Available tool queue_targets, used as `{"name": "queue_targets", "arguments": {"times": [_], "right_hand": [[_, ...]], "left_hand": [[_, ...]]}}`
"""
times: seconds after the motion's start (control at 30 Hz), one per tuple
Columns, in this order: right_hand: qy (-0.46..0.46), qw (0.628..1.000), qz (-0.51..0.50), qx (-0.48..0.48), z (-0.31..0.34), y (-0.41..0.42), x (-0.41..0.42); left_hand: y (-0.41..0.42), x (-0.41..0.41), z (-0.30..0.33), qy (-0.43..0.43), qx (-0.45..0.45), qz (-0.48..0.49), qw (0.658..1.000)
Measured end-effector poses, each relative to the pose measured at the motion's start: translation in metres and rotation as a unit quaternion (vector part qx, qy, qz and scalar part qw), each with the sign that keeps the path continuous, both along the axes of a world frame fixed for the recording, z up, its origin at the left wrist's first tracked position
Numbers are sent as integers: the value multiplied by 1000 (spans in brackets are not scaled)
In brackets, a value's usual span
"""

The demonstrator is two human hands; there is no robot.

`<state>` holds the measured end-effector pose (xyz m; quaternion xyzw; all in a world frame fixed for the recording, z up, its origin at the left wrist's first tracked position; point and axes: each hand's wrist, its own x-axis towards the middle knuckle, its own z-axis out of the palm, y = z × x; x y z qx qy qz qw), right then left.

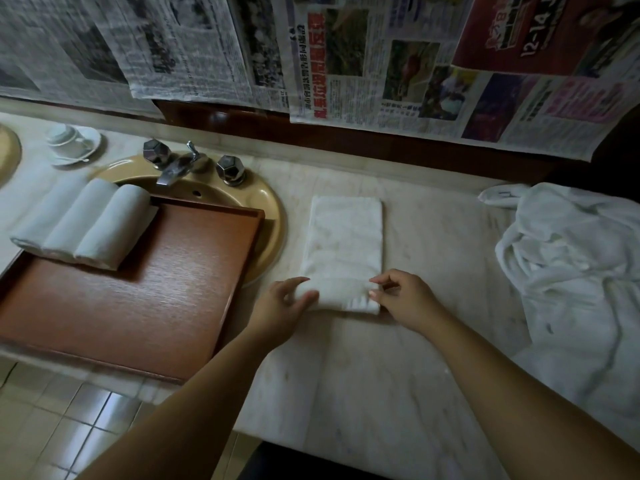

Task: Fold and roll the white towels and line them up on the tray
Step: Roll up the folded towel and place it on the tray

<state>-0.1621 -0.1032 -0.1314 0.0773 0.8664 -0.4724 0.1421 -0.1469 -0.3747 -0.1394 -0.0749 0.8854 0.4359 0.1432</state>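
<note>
A folded towel [346,237] was laid flat on the marble bench [433,237], lengthwise from the back edge toward the front edge, just beside the sink [266,206]. Its near end had been turned into a short roll [341,294], and this roll was held at both ends. The left hand [284,303] was curled round the roll's left end, with the thumb on top and the fingers against its near side. The right hand [401,299] was set at the roll's right end, where the cloth was pinched between bent fingertips and thumb. A wooden tray [156,289] was placed over the sink, reaching to the front edge of the bench. Three rolled towels [86,223] were lined up side by side, touching one another, at the tray's far left corner, their far ends overhanging its back rim. A heap of loose white towels [571,265] was piled at the right end of the bench, well apart from the folded one. A faucet [173,168] with two faceted knobs was seen at the back of the sink. A cup on a saucer [71,143] was stood near the back left corner of the bench. Newspaper sheets [346,57] were hung along the wall above the back edge.
</note>
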Motion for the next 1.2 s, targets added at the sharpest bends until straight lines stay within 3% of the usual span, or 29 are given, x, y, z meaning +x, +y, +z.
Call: {"name": "queue_targets", "arguments": {"times": [0.13,0.23,0.3,0.4,0.67,0.77,0.87,0.93,1.07,1.2], "right_hand": [[64,990,75,98,3,-5,1],[128,982,107,89,-2,-2,10],[110,984,117,77,-6,3,19],[53,994,92,41,-8,11,27],[52,996,-19,-63,-16,-1,23],[36,995,-35,-87,-16,-3,22],[33,992,-47,-113,-15,-4,26],[46,989,-59,-128,-19,-5,31],[56,979,-116,-161,-23,-11,35],[58,983,-111,-131,-24,-12,33]], "left_hand": [[2,-9,8,-17,48,27,998],[0,-11,9,-2,31,6,999],[-3,-13,10,7,19,-5,1000],[-2,-20,9,17,4,-21,1000],[8,-35,8,40,-26,-12,999],[9,-30,-3,180,-132,-42,974],[6,-23,-15,361,-158,-96,914],[-4,-19,-25,403,-166,-165,885],[-20,-20,-38,361,-209,-248,874],[-20,-34,-33,304,-172,-243,905]]}}
